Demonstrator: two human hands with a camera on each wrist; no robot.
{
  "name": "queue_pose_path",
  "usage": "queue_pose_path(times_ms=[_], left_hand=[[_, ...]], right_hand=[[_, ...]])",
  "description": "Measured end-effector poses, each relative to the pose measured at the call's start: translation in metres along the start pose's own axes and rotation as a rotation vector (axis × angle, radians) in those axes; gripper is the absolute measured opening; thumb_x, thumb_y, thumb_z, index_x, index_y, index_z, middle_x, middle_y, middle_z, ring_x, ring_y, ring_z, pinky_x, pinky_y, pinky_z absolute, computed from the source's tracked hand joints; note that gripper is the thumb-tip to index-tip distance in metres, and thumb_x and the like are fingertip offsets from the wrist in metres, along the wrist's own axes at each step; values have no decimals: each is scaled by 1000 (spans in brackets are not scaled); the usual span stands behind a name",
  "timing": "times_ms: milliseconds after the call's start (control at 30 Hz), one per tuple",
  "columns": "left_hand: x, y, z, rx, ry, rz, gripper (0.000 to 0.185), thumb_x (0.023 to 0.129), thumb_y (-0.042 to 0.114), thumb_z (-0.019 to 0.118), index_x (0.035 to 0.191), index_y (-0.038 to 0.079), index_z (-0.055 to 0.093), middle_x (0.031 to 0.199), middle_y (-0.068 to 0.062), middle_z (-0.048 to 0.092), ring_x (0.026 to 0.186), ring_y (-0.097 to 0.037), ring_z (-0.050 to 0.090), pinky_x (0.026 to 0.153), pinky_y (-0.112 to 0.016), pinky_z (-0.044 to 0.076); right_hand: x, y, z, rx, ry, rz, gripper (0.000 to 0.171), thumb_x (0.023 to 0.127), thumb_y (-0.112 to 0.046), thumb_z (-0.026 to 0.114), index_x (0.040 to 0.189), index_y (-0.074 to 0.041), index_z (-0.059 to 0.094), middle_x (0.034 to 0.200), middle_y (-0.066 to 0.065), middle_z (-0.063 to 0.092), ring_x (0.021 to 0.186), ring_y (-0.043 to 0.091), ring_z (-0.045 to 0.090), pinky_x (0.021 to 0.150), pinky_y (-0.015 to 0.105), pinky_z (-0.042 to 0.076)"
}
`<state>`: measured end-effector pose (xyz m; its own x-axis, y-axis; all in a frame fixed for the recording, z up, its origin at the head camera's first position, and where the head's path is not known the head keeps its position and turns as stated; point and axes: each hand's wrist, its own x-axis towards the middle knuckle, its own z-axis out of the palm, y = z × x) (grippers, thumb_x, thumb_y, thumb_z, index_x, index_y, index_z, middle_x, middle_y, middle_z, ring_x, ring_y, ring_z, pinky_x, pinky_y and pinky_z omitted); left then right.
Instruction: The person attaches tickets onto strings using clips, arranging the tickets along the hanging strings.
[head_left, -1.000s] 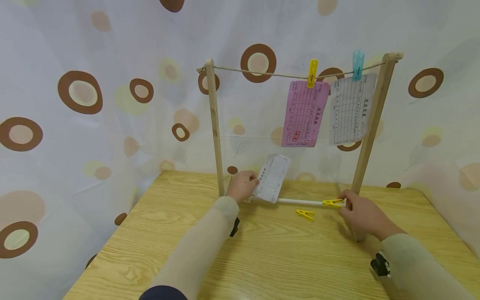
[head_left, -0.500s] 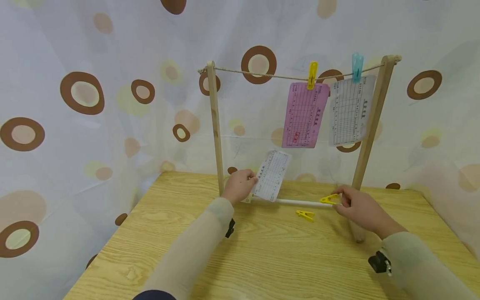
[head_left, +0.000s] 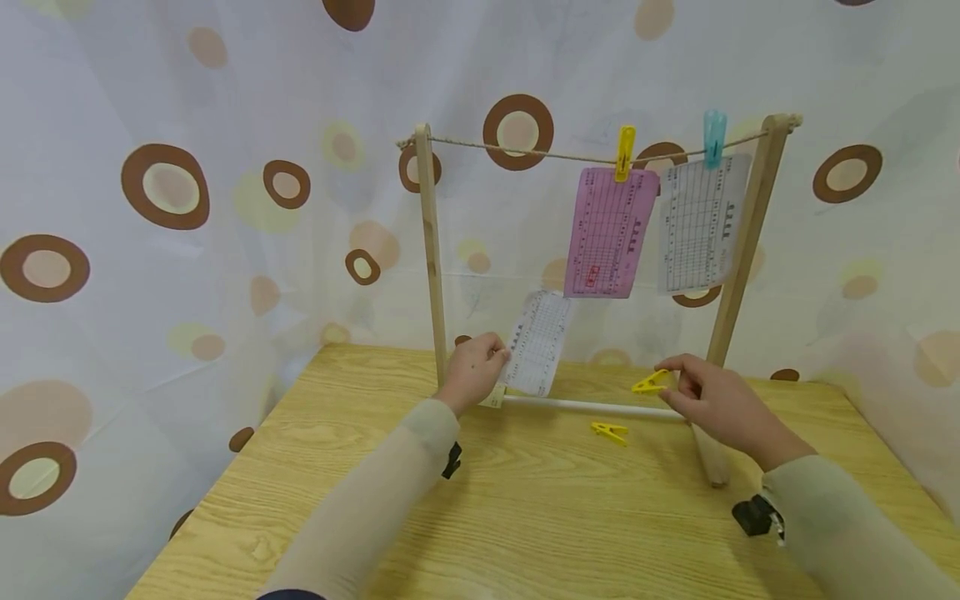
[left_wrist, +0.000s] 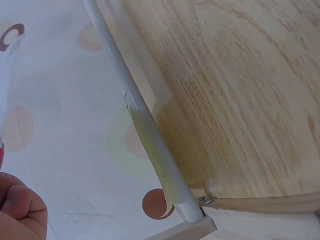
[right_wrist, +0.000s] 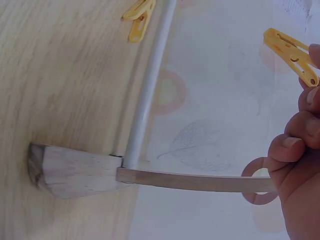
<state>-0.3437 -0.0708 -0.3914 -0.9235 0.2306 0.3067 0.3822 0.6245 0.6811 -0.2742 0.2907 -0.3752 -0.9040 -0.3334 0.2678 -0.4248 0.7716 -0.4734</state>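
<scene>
My left hand (head_left: 474, 367) pinches a white printed slip (head_left: 537, 343) and holds it upright just above the white base rod (head_left: 592, 406) of a small wooden drying rack. My right hand (head_left: 701, 396) pinches a yellow clothespin (head_left: 649, 383) (right_wrist: 291, 52), lifted a little above the rod's right end. A second yellow clothespin (head_left: 609, 432) (right_wrist: 139, 20) lies on the wooden table (head_left: 540, 508) in front of the rod. In the left wrist view only curled fingertips (left_wrist: 20, 212) show beside the rod (left_wrist: 150, 135).
A string (head_left: 525, 150) spans the rack's two wooden posts (head_left: 431, 250) (head_left: 738, 250). A pink slip (head_left: 606, 233) hangs from a yellow pin (head_left: 624, 152), a white slip (head_left: 699, 221) from a blue pin (head_left: 713, 137). A circle-patterned curtain (head_left: 187, 192) backs the table.
My right hand picked the yellow clothespin up from the rod's end and raised it leftward. My left hand lifted the white slip slightly higher.
</scene>
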Motion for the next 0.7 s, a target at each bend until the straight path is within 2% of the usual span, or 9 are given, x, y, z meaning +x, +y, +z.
queue_pose_path(times_ms=[167, 433, 700], left_hand=[[-5, 1, -4, 19, 19, 38, 17, 105, 23, 55, 94, 13, 63, 78, 1, 62, 64, -15, 51, 57, -29, 42], [-12, 5, -12, -45, 76, 86, 17, 106, 21, 54, 93, 12, 60, 70, -1, 55, 58, -14, 46, 54, -29, 38], [-18, 7, -18, -90, 102, 115, 17, 107, 22, 53, 93, 12, 58, 70, -1, 52, 57, -13, 43, 52, -28, 37]], right_hand=[[-1, -9, -8, -35, -1, -31, 36, 103, -30, 62, 131, -8, 59, 71, -3, 50, 52, 10, 38, 50, 30, 38], [0, -27, -29, -75, 35, -93, 36, 104, -25, 60, 135, -7, 56, 72, -4, 49, 54, 9, 39, 53, 29, 37], [5, -47, -42, -100, 60, -145, 34, 105, -22, 59, 135, -7, 56, 71, -5, 47, 54, 9, 38, 51, 29, 35]])
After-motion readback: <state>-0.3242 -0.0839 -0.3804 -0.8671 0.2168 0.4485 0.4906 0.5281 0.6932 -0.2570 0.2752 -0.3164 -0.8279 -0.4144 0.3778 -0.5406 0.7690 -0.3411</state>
